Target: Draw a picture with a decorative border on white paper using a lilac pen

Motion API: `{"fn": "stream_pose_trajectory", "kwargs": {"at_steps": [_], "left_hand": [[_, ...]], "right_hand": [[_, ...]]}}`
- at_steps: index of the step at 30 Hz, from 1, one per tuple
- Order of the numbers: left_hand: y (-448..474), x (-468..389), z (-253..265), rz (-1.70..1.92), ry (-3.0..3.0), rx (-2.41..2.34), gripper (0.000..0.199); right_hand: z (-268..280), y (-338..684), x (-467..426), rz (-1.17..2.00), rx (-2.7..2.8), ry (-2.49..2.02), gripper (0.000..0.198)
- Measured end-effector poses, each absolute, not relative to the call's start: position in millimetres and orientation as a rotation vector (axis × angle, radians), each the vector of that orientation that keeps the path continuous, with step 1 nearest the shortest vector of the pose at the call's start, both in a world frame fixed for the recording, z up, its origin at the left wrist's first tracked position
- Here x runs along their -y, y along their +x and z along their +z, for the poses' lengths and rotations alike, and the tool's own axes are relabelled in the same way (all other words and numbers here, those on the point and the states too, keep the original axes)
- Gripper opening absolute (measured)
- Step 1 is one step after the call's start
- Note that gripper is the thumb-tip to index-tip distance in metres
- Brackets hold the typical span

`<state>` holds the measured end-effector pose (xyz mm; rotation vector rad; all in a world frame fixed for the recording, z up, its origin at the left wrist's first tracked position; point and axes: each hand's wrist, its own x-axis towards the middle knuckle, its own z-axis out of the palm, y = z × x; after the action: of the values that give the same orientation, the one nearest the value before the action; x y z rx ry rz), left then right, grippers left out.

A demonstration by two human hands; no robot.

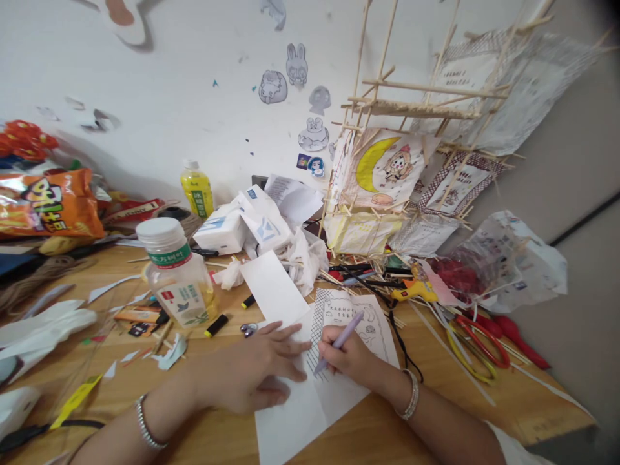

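Note:
A light purple pen (345, 336) is gripped in my right hand (349, 358), its tip on a sheet of paper (298, 423) with a patterned border, some handwriting and small drawings. Diagonal pen lines show near the tip. My left hand (264, 368) lies flat on the left side of that sheet, fingers spread, holding nothing. A blank white paper (276, 287) lies just beyond my left fingers. Beside the left hand sits a small shiny metallic object (248, 330) that I cannot make out.
A plastic bottle (179, 278) with a white cap stands at left, near a black marker cap (216, 325). Behind are tissue packs (266, 219) and a stick frame (421, 110) hung with drawings. Scissors (482, 342), a yellow glue gun (414, 287) and paper scraps lie around.

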<state>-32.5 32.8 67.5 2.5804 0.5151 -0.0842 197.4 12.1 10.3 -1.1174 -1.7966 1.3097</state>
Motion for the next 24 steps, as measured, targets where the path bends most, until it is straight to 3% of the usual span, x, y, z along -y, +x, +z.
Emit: {"fn": "stream_pose_trajectory", "kwargs": {"at_steps": [8, 24], "left_hand": [[-33.7, -33.8, 66.3, -0.028, 2.558, -0.491, 0.037], [-31.3, -32.6, 67.5, -0.062, 2.554, -0.516, 0.037]], "right_hand": [[12.1, 194.5, -13.2, 1.16, 1.896, -1.068, 0.025], [6.8, 195.8, -14.2, 1.212, 1.876, -1.049, 0.032]]}}
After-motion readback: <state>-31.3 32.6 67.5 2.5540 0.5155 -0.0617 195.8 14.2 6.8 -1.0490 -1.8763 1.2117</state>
